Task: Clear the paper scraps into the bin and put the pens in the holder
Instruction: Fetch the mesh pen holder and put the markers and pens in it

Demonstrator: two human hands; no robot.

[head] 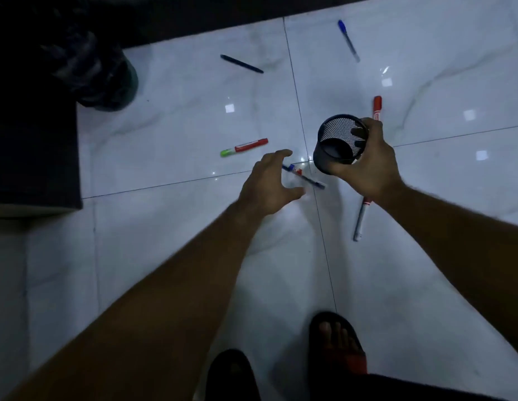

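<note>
Mesh holder [340, 143] gripped by right hand [367, 163], tilted, empty inside. Left hand [269, 180] spread open above blue pen [304, 176] on glossy floor [165, 227]. Risk: pen skidded away if pinched off-centre.

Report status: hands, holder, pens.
Right hand grips empty mesh pen holder. Left hand open, reaching over blue pen. Other pens scattered on floor; no paper scraps visible.
</note>
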